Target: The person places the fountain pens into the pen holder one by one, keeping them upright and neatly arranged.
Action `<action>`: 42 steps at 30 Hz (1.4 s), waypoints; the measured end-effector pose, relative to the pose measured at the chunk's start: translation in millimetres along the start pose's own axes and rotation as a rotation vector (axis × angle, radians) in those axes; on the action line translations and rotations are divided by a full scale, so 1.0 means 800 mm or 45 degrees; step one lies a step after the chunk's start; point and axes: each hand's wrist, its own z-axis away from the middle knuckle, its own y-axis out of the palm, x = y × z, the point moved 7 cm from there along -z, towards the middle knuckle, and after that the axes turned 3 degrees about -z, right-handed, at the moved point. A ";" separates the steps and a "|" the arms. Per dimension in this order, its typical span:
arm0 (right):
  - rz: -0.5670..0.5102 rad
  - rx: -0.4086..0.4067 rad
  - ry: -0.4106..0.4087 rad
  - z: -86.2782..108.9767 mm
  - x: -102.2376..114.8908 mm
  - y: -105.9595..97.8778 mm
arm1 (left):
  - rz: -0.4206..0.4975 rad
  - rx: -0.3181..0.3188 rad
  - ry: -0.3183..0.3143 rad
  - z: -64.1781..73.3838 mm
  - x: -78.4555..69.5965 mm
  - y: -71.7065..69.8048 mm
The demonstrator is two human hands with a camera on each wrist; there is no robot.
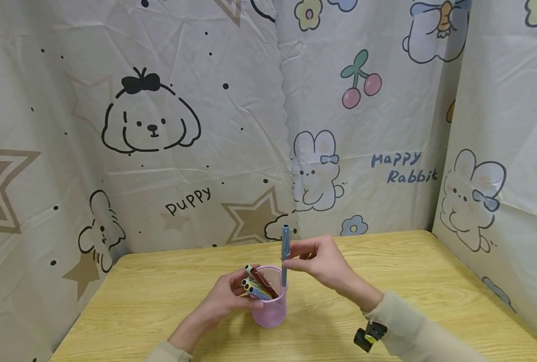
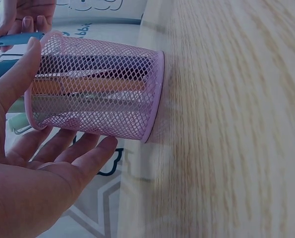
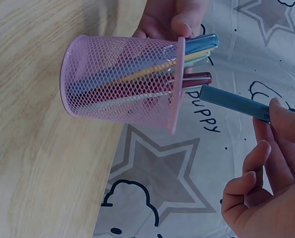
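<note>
A pink mesh pen holder (image 1: 270, 315) stands upright on the table, with several pens leaning inside. My left hand (image 1: 225, 299) grips it from the left, thumb near the rim and fingers round the far side, as the left wrist view shows. Between thumb and fingertips, my right hand (image 1: 329, 262) pinches a blue pen (image 1: 286, 244), held nearly upright. In the right wrist view, the lower end of that blue pen (image 3: 234, 102) is just above the holder's rim, apart from it. A dark red pen (image 1: 263, 280) and blue, yellow and pale green ones lean to the left in the holder.
The light wood-grain table (image 1: 169, 281) reaches back to a printed cloth (image 1: 214, 151) hanging behind and at both sides. A small black device (image 1: 370, 336) is strapped at the right wrist, over the sleeve's edge.
</note>
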 end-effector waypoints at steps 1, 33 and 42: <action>0.000 0.003 -0.006 -0.001 -0.001 0.002 | -0.001 -0.003 0.000 0.000 0.000 0.000; 0.084 0.137 0.013 0.007 -0.037 0.041 | 0.011 0.012 -0.011 0.000 0.001 -0.001; 0.146 0.088 0.014 0.021 -0.034 0.017 | -0.029 -0.020 0.002 0.000 0.001 -0.004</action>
